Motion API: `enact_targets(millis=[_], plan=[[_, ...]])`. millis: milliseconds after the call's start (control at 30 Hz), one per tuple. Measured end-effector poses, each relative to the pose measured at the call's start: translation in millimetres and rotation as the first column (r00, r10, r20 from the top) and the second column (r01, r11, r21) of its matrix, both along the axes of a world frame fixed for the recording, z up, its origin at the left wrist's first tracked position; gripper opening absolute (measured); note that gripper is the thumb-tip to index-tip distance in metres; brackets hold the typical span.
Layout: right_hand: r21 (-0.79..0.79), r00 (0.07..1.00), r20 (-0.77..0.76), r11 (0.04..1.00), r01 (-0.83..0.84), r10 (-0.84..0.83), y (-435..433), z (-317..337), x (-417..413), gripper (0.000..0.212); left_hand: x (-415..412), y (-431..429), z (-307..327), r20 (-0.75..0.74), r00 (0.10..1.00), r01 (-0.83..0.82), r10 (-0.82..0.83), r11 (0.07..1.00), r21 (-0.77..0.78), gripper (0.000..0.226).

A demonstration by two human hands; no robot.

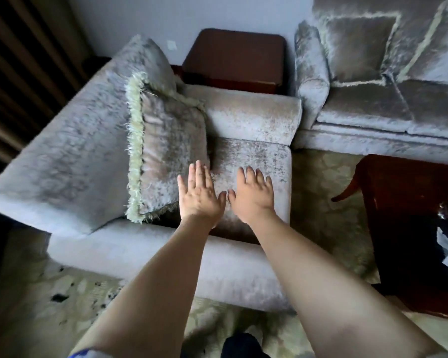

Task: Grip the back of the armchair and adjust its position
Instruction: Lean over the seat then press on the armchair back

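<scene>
A grey velvet armchair (pixel 246 120) fills the middle of the head view, its back (pixel 62 161) running along the left side. A fringed cushion (pixel 166 156) leans against that back. My left hand (pixel 198 195) is flat, fingers apart, over the seat at the cushion's lower edge. My right hand (pixel 254 193) lies beside it over the seat cushion (pixel 259 161), fingers spread. Neither hand holds anything, and both are apart from the armchair's back.
A matching grey sofa (pixel 373 112) with cushions stands at the right. A dark wooden side table (pixel 233 55) sits between the two seats. A dark wooden table (pixel 409 202) is at the right edge. A patterned carpet (pixel 321 192) covers the floor.
</scene>
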State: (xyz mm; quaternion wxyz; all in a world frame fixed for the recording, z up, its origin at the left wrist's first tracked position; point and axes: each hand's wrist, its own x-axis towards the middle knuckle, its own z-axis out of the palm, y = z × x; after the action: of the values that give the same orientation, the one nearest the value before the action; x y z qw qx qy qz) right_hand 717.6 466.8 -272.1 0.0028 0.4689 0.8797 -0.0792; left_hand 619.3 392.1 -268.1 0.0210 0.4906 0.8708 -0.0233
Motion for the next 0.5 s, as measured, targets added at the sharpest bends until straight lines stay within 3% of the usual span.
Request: enact_targets(millis=[167,333,500], plan=[[0.025,0.989,0.01,0.988,-0.151,0.151,-55,22,-79,0.064,-80,-64,27,-0.046,0.994,-0.1,0.101,0.995,0.007,0.078],[0.023,0.995,-0.013,0.995,-0.099,0.1,-119,37,-155,0.063,-174,-150,62,-0.166,0.984,-0.063,0.065,0.998,0.016,0.075],[0.002,0.989,-0.138,0.998,-0.055,0.054,-194,64,-250,0.061,-279,-247,95,-0.289,0.955,-0.072,0.061,0.997,-0.027,0.077]])
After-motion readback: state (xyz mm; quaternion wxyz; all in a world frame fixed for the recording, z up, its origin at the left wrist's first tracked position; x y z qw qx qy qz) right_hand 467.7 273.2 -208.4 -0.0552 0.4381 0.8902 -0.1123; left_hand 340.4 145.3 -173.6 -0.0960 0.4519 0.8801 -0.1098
